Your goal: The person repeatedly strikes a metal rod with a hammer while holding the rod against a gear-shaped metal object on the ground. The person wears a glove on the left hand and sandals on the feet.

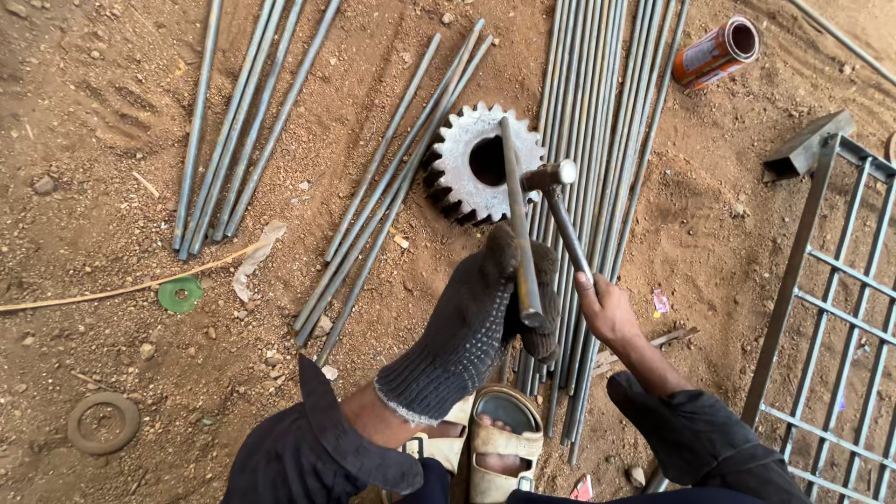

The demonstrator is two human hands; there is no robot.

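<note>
L gloved hand (485,308) grip clamps rod (518,219) on gear (471,168); R hand (605,308) grip wraps hammer (560,210).

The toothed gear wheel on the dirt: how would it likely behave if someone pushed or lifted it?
The gear wheel looks like thick solid metal, so probably heavy for its size. Lying flat on loose dirt, it likely would not roll or tip, just drag. Its teeth may snag the neighbouring rods.

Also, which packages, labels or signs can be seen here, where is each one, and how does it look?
Can: lies on its side on the dirt at top right, beyond the rods; a cylinder with an orange and white printed label, open end dark.
Small red and white scrap: bottom edge by the sandal, perhaps a wrapper.
No signs or screens.
</note>
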